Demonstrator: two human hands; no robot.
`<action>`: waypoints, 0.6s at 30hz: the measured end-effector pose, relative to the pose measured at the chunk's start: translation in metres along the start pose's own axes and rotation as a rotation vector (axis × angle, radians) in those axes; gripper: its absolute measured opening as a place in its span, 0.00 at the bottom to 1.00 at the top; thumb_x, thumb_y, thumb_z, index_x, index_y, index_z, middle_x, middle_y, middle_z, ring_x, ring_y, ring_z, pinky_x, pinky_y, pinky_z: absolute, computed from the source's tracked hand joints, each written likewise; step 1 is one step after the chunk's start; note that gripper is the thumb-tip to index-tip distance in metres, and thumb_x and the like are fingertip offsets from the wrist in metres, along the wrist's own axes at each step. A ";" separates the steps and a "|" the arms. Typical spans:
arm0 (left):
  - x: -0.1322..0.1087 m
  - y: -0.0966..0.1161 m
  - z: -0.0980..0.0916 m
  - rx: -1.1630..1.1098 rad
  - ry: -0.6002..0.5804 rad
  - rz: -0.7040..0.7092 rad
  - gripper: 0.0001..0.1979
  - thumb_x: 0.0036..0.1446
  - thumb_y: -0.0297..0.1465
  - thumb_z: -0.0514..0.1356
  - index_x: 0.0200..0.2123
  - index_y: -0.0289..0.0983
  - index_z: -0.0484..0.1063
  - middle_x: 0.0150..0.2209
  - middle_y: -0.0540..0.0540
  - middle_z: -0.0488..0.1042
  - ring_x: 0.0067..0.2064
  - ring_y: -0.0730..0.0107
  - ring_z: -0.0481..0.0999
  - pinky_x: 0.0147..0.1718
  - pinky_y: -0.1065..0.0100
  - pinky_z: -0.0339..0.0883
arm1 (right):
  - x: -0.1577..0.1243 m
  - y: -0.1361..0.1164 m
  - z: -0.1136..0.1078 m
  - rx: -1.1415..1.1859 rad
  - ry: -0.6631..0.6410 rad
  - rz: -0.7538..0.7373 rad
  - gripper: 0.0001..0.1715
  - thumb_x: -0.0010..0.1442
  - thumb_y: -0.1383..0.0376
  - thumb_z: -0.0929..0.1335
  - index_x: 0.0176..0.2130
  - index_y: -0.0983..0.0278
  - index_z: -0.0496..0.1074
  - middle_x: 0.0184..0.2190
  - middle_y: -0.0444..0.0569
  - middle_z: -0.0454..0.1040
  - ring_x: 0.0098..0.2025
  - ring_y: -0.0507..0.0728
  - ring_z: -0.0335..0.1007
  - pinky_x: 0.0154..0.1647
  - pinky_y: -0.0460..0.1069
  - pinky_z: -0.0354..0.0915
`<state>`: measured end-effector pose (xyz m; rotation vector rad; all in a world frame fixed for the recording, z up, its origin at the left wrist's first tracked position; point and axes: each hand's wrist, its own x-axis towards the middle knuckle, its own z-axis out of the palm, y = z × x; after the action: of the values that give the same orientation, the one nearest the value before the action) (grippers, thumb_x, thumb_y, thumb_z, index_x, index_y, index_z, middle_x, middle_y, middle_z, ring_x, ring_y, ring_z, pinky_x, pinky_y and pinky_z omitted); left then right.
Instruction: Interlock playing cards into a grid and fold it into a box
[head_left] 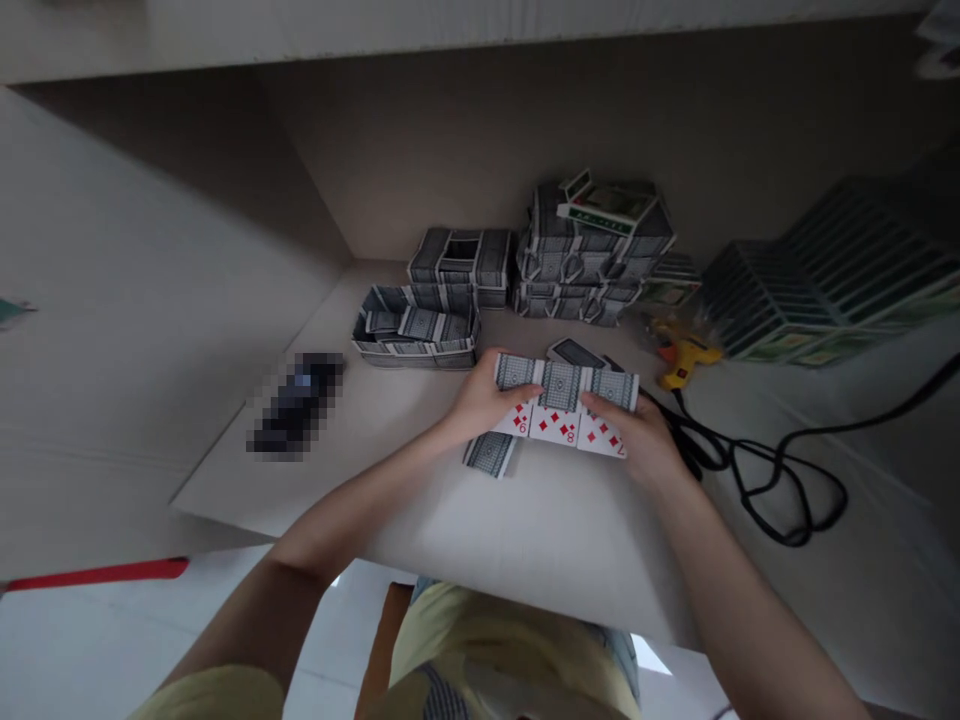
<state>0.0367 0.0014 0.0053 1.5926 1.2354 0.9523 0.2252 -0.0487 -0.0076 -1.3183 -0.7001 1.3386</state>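
Cards (pixel 561 388) in a row, between both hands (pixel 481 392) (pixel 649 436), over tabletop (pixel 570 540)

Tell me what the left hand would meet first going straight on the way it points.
Beyond the card panel it holds, the left hand would probably meet the taller stack of card-patterned boxes first, though the loose card behind the panel may lie in line; depth is unclear.
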 end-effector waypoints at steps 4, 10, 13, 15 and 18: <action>-0.001 -0.005 0.003 -0.071 0.019 -0.011 0.22 0.41 0.35 0.66 0.39 0.37 0.61 0.29 0.52 0.66 0.32 0.70 0.68 0.32 0.69 0.61 | 0.001 0.002 0.001 -0.001 -0.016 0.051 0.24 0.38 0.63 0.76 0.38 0.62 0.74 0.35 0.49 0.79 0.35 0.63 0.76 0.38 0.57 0.71; -0.005 -0.006 0.005 -0.154 0.020 -0.062 0.23 0.39 0.32 0.67 0.38 0.38 0.61 0.29 0.52 0.66 0.33 0.70 0.68 0.33 0.69 0.61 | -0.002 0.001 0.005 0.054 -0.046 0.068 0.25 0.39 0.65 0.75 0.40 0.61 0.74 0.36 0.48 0.79 0.35 0.63 0.76 0.39 0.58 0.71; -0.005 -0.006 0.006 -0.150 0.017 -0.065 0.22 0.40 0.33 0.66 0.39 0.38 0.61 0.29 0.52 0.66 0.32 0.70 0.67 0.33 0.69 0.62 | -0.002 0.000 0.005 0.056 -0.039 0.065 0.26 0.38 0.65 0.75 0.41 0.61 0.73 0.36 0.48 0.79 0.36 0.64 0.75 0.39 0.58 0.71; -0.004 -0.008 0.006 -0.115 0.021 -0.046 0.22 0.41 0.34 0.66 0.39 0.37 0.61 0.29 0.51 0.66 0.33 0.69 0.68 0.33 0.69 0.62 | -0.001 0.001 0.005 0.060 -0.030 0.060 0.25 0.38 0.65 0.75 0.40 0.61 0.74 0.36 0.48 0.79 0.36 0.63 0.75 0.40 0.57 0.71; -0.003 -0.012 0.004 -0.019 0.026 -0.013 0.22 0.43 0.35 0.65 0.40 0.36 0.61 0.31 0.49 0.68 0.34 0.68 0.69 0.33 0.68 0.62 | 0.001 0.003 0.004 0.058 -0.023 0.056 0.24 0.38 0.65 0.75 0.39 0.61 0.74 0.35 0.47 0.79 0.35 0.63 0.75 0.40 0.57 0.71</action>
<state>0.0367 -0.0007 -0.0074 1.5604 1.2492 0.9766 0.2206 -0.0474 -0.0100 -1.2862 -0.6399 1.4109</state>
